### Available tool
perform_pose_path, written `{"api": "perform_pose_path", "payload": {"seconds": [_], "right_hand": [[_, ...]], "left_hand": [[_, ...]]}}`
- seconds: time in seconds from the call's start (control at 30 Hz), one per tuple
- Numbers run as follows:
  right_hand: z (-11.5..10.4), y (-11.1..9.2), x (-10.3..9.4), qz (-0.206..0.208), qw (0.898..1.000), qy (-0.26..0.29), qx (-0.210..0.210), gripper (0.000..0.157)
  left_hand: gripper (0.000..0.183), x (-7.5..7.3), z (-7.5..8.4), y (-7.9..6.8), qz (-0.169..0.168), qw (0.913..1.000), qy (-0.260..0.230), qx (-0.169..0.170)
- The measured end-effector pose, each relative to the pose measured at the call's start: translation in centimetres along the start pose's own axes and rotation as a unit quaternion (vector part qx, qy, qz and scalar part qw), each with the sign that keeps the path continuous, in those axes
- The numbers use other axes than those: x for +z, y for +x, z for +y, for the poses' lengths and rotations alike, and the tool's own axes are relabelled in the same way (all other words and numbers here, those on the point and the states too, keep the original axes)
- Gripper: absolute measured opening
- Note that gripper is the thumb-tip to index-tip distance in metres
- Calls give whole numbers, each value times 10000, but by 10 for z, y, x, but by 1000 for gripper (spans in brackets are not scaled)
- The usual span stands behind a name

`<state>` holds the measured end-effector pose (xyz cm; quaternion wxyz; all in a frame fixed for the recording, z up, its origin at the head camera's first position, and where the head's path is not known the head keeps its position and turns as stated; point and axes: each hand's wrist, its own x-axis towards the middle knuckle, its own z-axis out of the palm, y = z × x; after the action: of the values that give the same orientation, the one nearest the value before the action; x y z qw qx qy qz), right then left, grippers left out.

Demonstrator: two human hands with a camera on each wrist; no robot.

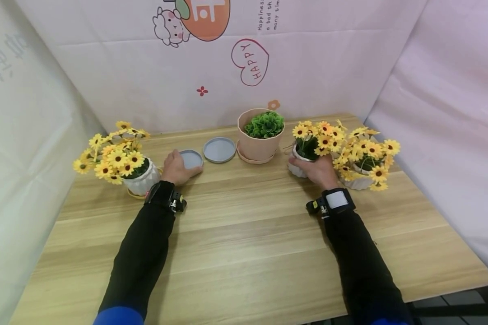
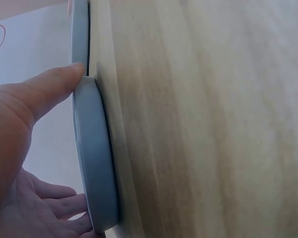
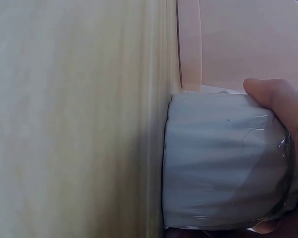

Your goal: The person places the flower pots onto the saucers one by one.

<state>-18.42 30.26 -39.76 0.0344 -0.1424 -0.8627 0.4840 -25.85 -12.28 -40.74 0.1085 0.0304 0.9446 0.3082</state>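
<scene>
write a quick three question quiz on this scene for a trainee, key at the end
1. How many grey dishes does the head view show?
2. True or false: the left hand touches the pink pot.
3. Which does the right hand grip?
a) a grey dish
b) a white pot
c) the pink pot

Key:
1. Two.
2. False; it holds the left dish.
3. b
</scene>
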Motion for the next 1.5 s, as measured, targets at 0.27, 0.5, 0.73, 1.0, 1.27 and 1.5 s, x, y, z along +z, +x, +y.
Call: {"api": "perform_pose_path", "payload": {"seconds": [0.27,0.5,0.73,1.0,1.27,1.5], "right_hand": [[1,0,0,68,9999,15,-153,116],[3,1,1,70,9992,140,-366,110],[3,1,1,76,9991,139,-386,113],[2,1,1,68,9995,94,-297,116],[2,1,0,34,9996,106,-270,116],[2,2,0,6,9995,179,-250,117]], "left_hand": [[113,3,5,-6,-129,9998,60,123],[116,6,6,-9,-216,9996,127,131],[119,9,12,-15,-258,9992,164,261],[116,14,20,-25,-282,9981,248,481],[118,20,24,-30,-390,9977,155,524],[118,28,27,-35,-390,9965,126,726]]}}
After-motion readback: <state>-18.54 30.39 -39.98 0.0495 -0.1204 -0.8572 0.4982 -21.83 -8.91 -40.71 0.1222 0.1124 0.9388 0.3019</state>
